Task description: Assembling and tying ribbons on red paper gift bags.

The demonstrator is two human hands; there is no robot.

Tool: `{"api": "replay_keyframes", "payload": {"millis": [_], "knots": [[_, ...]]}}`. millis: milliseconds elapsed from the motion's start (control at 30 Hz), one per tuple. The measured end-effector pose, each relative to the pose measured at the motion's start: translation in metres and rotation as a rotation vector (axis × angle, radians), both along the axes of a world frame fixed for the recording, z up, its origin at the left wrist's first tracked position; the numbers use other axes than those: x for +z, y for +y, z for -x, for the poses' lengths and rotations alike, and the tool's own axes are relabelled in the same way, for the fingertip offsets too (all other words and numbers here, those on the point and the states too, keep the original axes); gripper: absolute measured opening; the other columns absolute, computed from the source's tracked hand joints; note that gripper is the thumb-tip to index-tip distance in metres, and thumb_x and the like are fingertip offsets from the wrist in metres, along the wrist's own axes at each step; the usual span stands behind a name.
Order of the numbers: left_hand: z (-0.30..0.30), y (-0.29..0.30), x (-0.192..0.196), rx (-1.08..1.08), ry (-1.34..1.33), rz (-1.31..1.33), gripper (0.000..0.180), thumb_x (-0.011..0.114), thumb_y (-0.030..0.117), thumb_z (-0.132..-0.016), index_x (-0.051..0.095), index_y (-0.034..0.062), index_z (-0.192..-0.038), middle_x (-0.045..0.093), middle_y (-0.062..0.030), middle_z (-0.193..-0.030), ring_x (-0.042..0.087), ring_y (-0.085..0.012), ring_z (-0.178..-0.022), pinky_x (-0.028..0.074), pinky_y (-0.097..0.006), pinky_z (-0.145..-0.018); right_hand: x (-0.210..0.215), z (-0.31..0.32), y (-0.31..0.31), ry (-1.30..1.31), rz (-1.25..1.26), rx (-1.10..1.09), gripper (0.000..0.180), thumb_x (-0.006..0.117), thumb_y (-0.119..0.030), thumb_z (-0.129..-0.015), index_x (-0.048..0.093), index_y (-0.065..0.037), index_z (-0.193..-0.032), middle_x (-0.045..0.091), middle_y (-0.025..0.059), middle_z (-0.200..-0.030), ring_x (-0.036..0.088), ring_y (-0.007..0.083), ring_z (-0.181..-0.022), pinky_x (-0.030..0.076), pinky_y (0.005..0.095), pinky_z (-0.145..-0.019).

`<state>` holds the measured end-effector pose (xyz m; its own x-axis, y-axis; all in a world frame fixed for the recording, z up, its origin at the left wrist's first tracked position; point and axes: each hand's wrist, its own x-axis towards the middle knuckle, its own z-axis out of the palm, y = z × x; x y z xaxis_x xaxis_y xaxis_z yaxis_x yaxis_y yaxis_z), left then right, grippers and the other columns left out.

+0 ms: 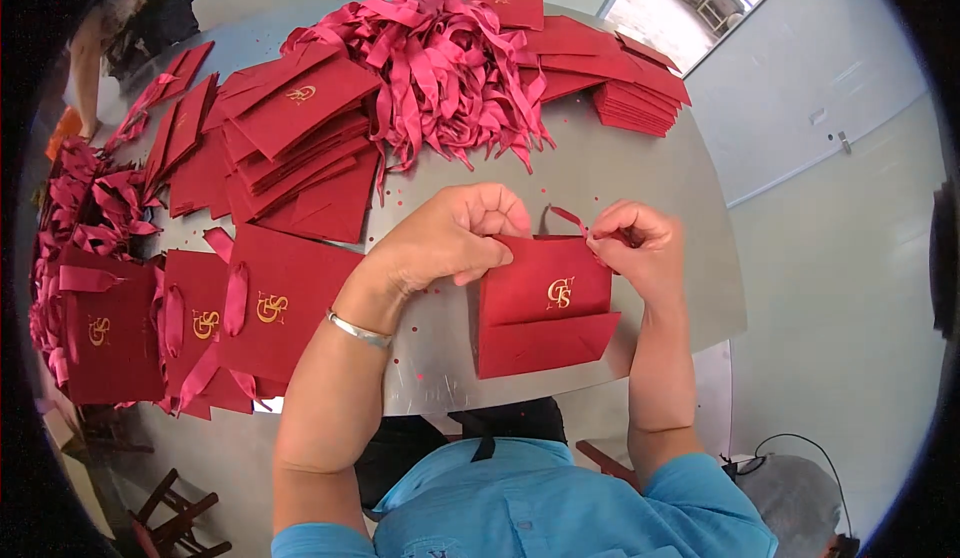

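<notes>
Grey metal shows bare around the folded red paper bag (545,303), which lies flat near the near edge of the round table (640,173), in front of the person's blue shirt. Beyond the bag there is an open stretch of tabletop before the ribbon heap (440,58); to the right of the bag the table's rim curves away close by, with pale floor past it. To the left of the bag, just past the left forearm, finished bags with ribbon handles (250,308) overlap one another, leaving only a narrow strip of metal between them and the bag. Farther back on that side lies a loose stack of flat red bags (300,148), and beyond the bag to the right a neater stack (635,93) sits at the table's far edge.

The bag is deep red with a gold monogram on its front and its bottom fold turned up. The left hand (450,238) has its fingers curled together, pinching the bag's top left edge. The right hand (640,248) has thumb and fingertips clamped on a thin red ribbon (570,218) that loops up from the bag's top edge.
</notes>
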<state>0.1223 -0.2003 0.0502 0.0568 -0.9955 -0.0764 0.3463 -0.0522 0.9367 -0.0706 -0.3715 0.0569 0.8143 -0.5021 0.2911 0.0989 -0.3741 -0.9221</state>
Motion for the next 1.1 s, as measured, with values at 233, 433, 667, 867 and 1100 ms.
{"api": "replay_keyframes", "payload": {"millis": [233, 433, 667, 867, 1100], "knots": [[0.004, -0.002, -0.003, 0.076, 0.049, -0.020, 0.033, 0.055, -0.015, -0.073, 0.053, 0.0019, -0.101, 0.069, -0.0117, -0.093, 0.042, -0.0019, -0.043, 0.029, -0.017, -0.037, 0.003, -0.002, 0.003, 0.034, -0.030, -0.029, 0.015, 0.063, 0.016, -0.072, 0.060, 0.001, -0.074, 0.061, 0.0052, -0.076, 0.055, 0.0065, -0.060, 0.039, 0.0189, -0.046], [0.007, -0.002, -0.006, 0.022, 0.194, 0.023, 0.036, 0.054, -0.017, -0.071, 0.053, 0.0027, -0.101, 0.069, -0.0129, -0.096, 0.041, -0.0011, -0.044, 0.028, -0.015, -0.037, 0.001, -0.002, 0.003, 0.042, -0.095, -0.015, 0.015, 0.065, 0.015, -0.071, 0.060, 0.000, -0.073, 0.062, 0.0051, -0.076, 0.055, 0.0064, -0.061, 0.039, 0.0200, -0.046], [0.008, -0.004, -0.017, -0.039, 0.266, 0.076, 0.037, 0.055, -0.015, -0.069, 0.052, 0.0032, -0.101, 0.068, -0.0116, -0.099, 0.060, -0.0050, -0.067, 0.036, -0.014, -0.047, 0.002, -0.003, 0.004, 0.075, -0.120, 0.018, 0.018, 0.063, 0.017, -0.069, 0.060, 0.000, -0.073, 0.062, 0.0064, -0.076, 0.055, 0.0078, -0.060, 0.040, 0.0208, -0.046], [0.009, -0.005, -0.020, -0.061, 0.285, 0.087, 0.036, 0.055, -0.014, -0.068, 0.053, 0.0028, -0.100, 0.067, -0.0108, -0.100, 0.065, -0.0113, -0.082, 0.048, -0.018, -0.065, 0.001, -0.003, 0.004, 0.075, -0.122, 0.023, 0.018, 0.063, 0.018, -0.069, 0.060, 0.000, -0.073, 0.062, 0.0069, -0.075, 0.055, 0.0083, -0.060, 0.040, 0.0212, -0.047], [0.008, -0.006, -0.024, -0.077, 0.241, 0.105, 0.033, 0.057, -0.013, -0.070, 0.054, 0.0022, -0.098, 0.066, -0.0087, -0.098, 0.064, -0.0122, -0.083, 0.050, -0.022, -0.075, -0.001, -0.004, 0.003, 0.050, -0.107, 0.026, 0.019, 0.063, 0.018, -0.069, 0.060, 0.000, -0.073, 0.062, 0.0067, -0.075, 0.056, 0.0086, -0.062, 0.042, 0.0213, -0.049]]}}
